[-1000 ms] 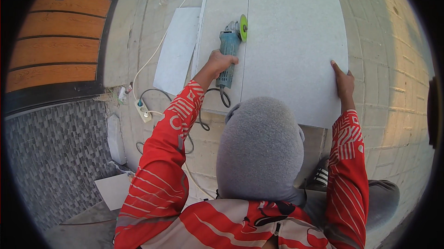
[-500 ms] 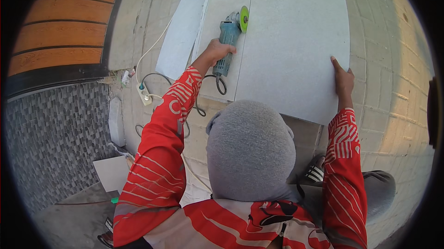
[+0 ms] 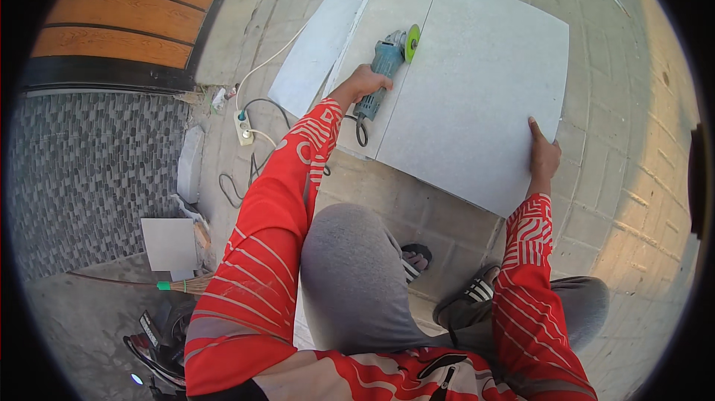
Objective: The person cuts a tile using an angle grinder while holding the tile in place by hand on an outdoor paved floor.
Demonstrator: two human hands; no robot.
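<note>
My left hand (image 3: pixel 365 84) is wrapped around the body of a teal angle grinder (image 3: pixel 387 63). Its yellow-green disc (image 3: pixel 412 43) stands on edge at a thin dark line that crosses a large pale grey tile (image 3: pixel 484 88). Whether that line goes all the way through cannot be seen. At the tile's right edge, near its close corner, my right hand (image 3: pixel 546 157) grips with the thumb on top; the other fingers are partly hidden. The grinder's dark cord (image 3: pixel 362 133) loops off the near side of the tile.
Another pale tile piece (image 3: pixel 313 55) lies left of the large one. A white power strip (image 3: pixel 243 130) with cords sits on the paving. My knee (image 3: pixel 350 274) and sandalled feet (image 3: pixel 477 293) are close by. At lower left are a small square tile (image 3: pixel 170 244) and a broom (image 3: pixel 186 284).
The view has shifted and turned slightly, bringing my feet and the broom into sight. My knee appears lower. Both hands keep their holds, and the disc stays by the line.
</note>
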